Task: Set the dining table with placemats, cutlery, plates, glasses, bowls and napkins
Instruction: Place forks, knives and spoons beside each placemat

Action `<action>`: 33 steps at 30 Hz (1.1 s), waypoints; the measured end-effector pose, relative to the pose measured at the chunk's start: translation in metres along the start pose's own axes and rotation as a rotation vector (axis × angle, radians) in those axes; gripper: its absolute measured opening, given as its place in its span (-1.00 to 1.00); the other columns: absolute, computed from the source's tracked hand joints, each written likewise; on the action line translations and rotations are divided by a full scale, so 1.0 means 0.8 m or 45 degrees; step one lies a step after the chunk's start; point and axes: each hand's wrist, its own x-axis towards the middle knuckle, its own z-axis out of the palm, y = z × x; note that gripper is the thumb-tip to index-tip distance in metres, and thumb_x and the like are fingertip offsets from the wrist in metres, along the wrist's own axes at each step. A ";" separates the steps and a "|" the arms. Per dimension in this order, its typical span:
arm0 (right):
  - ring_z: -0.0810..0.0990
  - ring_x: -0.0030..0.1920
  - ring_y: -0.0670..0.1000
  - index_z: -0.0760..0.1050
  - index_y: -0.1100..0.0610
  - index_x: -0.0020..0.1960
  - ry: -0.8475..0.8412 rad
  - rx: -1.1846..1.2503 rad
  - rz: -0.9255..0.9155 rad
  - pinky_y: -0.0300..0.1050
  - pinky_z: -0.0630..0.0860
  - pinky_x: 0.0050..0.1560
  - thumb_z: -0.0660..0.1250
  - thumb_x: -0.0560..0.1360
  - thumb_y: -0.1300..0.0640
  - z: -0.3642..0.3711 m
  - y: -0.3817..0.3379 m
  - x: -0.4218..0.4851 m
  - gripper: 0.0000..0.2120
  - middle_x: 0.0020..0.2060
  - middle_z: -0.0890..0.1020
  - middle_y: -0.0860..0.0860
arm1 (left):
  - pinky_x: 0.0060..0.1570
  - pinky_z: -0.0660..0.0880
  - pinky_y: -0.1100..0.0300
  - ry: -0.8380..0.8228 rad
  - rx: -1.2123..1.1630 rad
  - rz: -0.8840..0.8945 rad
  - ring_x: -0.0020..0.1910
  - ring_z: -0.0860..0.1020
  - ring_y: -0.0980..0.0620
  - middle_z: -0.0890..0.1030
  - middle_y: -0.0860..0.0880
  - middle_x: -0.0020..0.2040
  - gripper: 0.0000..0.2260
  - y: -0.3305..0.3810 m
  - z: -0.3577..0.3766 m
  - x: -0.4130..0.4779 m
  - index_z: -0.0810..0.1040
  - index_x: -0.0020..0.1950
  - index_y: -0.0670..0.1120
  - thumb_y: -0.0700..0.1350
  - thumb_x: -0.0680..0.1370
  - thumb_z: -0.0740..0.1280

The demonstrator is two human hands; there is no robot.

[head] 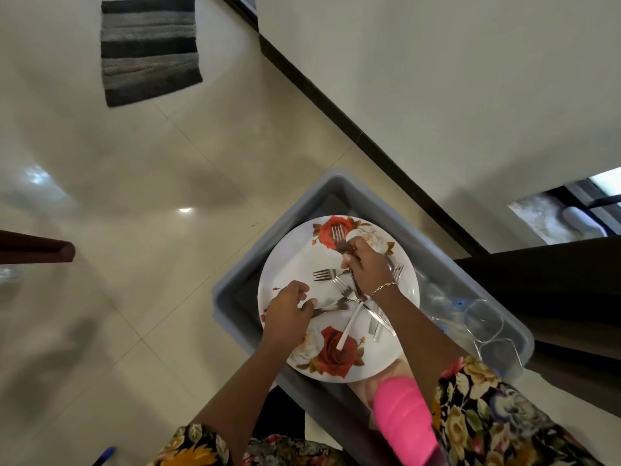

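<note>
At the upper left of the frame, a grey-and-black striped woven rug (151, 48) is lying on the cream tiled floor (134, 314). The floor is giving you wide open room across the whole left half. A dark wooden rail end (37, 247) is jutting in at the left edge.

Right of centre, the grey rectangular plastic tub (228, 290) is holding the white round plate with red roses (292, 253), which is nearly filling its width. Your left hand (289, 314) is curling over the plate's left side, thumb and fingers pinching the handles of the crossed steel forks (331, 306) lying on it. Your right hand (366, 267) is gripping a single steel fork (338, 234), with its tines pointing toward the top of the frame.

Clear glasses (484, 321) are lying in the tub's right part, just beside the dark furniture edge (537, 280).
</note>
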 end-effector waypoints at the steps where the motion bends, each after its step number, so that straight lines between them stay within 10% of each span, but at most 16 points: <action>1: 0.58 -0.06 0.04 0.36 0.17 0.23 -0.027 0.106 -0.003 -0.16 0.49 0.08 0.12 0.60 0.20 -0.001 -0.004 0.001 -0.78 -0.09 0.60 0.10 | 0.12 0.45 0.17 -0.008 0.016 0.001 0.14 0.52 0.00 0.57 -0.08 0.17 -0.78 0.000 0.001 0.002 0.47 0.21 -0.12 -0.12 0.57 0.28; 5: 0.43 -0.21 -0.09 0.45 0.19 0.17 -0.073 0.344 -0.024 -0.22 0.44 -0.11 0.14 0.59 0.21 -0.002 -0.016 0.013 -0.80 -0.21 0.49 0.02 | 0.11 0.43 0.20 -0.050 0.082 -0.010 0.16 0.51 0.00 0.56 -0.08 0.18 -0.76 -0.002 0.005 0.010 0.47 0.22 -0.11 -0.11 0.57 0.29; 11: 0.52 0.08 0.11 0.44 0.17 0.23 -0.250 -0.864 -0.353 -0.09 0.46 0.14 0.31 0.47 0.26 0.011 0.005 0.019 -0.67 0.18 0.43 0.13 | 0.14 0.46 0.18 -0.143 0.211 -0.021 0.18 0.51 -0.01 0.54 -0.09 0.24 -0.74 -0.005 0.012 0.016 0.45 0.26 -0.10 -0.11 0.58 0.27; 16: 0.51 0.10 0.11 0.43 0.18 0.25 -0.193 -1.059 -0.410 -0.07 0.44 0.15 0.27 0.51 0.22 0.019 0.011 0.021 -0.68 0.19 0.44 0.16 | 0.13 0.43 0.23 -0.149 0.376 0.169 0.17 0.51 0.01 0.54 -0.05 0.25 -0.74 0.001 0.021 0.014 0.46 0.27 -0.09 -0.12 0.58 0.28; 26: 0.57 -0.22 0.03 0.43 0.06 0.02 0.312 0.638 -0.094 -0.12 0.52 -0.17 0.20 0.57 0.15 -0.055 -0.023 0.001 -0.94 -0.27 0.56 0.03 | 0.18 0.42 0.11 -0.275 0.999 0.672 0.30 0.35 -0.07 0.32 -0.09 0.39 -0.57 0.037 0.049 0.047 0.30 0.42 -0.05 -0.07 0.57 0.27; 33: 0.39 -0.42 -0.02 0.36 0.10 -0.14 0.497 0.836 0.690 -0.16 0.39 -0.42 0.20 0.57 0.12 -0.042 0.072 -0.053 -0.87 -0.36 0.42 0.08 | 0.25 0.34 0.02 -0.345 1.440 0.845 0.34 0.27 -0.16 0.24 -0.20 0.40 -0.52 0.053 0.063 0.072 0.25 0.42 -0.12 -0.17 0.53 0.31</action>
